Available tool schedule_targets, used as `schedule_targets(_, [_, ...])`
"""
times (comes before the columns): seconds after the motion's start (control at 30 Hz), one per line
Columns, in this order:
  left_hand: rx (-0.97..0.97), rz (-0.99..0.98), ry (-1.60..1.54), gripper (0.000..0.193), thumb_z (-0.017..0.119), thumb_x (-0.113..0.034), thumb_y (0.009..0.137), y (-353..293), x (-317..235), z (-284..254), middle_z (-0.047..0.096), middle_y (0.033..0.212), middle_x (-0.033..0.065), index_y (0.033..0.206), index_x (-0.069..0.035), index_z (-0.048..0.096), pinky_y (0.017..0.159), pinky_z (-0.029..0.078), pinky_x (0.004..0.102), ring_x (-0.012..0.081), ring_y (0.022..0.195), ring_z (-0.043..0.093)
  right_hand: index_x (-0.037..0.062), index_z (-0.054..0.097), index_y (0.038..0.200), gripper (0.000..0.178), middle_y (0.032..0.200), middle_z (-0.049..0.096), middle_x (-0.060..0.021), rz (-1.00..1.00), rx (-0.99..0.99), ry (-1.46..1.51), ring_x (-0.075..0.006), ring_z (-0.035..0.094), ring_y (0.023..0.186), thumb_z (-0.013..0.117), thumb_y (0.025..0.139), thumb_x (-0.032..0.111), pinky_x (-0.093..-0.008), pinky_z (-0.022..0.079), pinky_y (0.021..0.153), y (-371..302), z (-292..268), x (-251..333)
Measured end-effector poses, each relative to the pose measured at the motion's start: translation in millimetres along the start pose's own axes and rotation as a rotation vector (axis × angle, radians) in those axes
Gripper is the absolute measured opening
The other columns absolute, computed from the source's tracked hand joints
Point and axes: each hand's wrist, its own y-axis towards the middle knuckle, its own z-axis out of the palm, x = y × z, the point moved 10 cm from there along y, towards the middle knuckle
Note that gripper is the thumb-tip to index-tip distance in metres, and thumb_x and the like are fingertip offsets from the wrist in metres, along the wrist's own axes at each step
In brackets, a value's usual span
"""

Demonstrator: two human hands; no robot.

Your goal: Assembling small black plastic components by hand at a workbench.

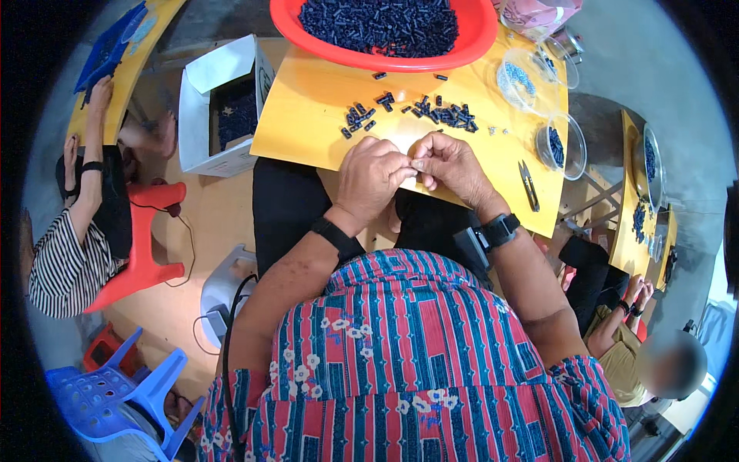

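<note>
At the near edge of the yellow table, my left hand and my right hand meet with their fingertips pinched together. Whatever lies between the fingers is too small and too covered to name. Just beyond my hands are loose small black cylindrical parts, with a smaller cluster of black parts to the left. A pair of dark thread snips rests to the right of my right hand.
A red basin heaped with black parts stands at the far edge. Clear plastic tubs line the right side. On the left is a white carton. Co-workers sit at tables on both sides, one on a red stool.
</note>
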Motion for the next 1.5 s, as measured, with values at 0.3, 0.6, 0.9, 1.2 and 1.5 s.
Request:
schedule_targets(0.3, [0.062,-0.035,0.026,0.009,0.074,-0.017,0.072,-27.3,-8.2,7.2,0.061,0.074,0.0044,0.076,-0.009,0.071,0.071,0.046,0.0369,0.0258,0.077,0.056,0.0011,0.057,0.096,0.009,0.07,0.057,-0.0014,0.052,-0.09,0.07,-0.0075,0.053,0.052,0.053,0.096,0.009,-0.0214,0.044,0.049,-27.3,2.4,-19.4])
schedule_targets(0.6, [0.067,-0.041,0.018,0.009,0.073,-0.016,0.072,-31.8,-2.1,2.6,0.061,0.074,0.0046,0.077,-0.009,0.07,0.072,0.046,0.037,0.0258,0.078,0.056,0.0003,0.059,0.093,0.005,0.069,0.057,-0.0015,0.008,-0.133,-0.023,-0.007,0.051,0.052,0.057,0.093,0.005,-0.0219,0.043,0.049,-24.9,7.7,-24.1])
schedule_targets(0.9, [0.063,-0.048,0.01,0.01,0.073,-0.016,0.072,-32.8,4.0,-2.9,0.06,0.074,0.0047,0.077,-0.009,0.069,0.071,0.046,0.0366,0.0256,0.077,0.056,0.0003,0.061,0.091,0.006,0.066,0.058,-0.0012,0.02,-0.084,-0.089,-0.0069,0.054,0.054,0.058,0.092,0.005,-0.0218,0.044,0.05,-18.5,13.9,-25.0])
schedule_targets(1.2, [0.05,-0.061,0.026,0.012,0.074,-0.019,0.071,-39.6,4.7,-1.5,0.059,0.073,0.0048,0.075,-0.009,0.069,0.071,0.046,0.037,0.0262,0.077,0.055,-0.0007,0.06,0.091,0.007,0.066,0.058,-0.0026,0.066,-0.14,-0.079,-0.0079,0.054,0.052,0.057,0.091,0.006,-0.0232,0.044,0.049,-20.3,16.3,-30.0])
schedule_targets(1.5, [0.052,-0.039,0.024,0.011,0.073,-0.02,0.072,-40.2,8.3,-7.5,0.059,0.072,0.0047,0.073,-0.01,0.069,0.071,0.045,0.0366,0.0259,0.076,0.055,0.0001,0.061,0.09,0.007,0.066,0.058,-0.0022,0.054,-0.137,-0.058,-0.0083,0.052,0.053,0.058,0.09,0.007,-0.0235,0.043,0.05,-17.4,23.7,-29.1])
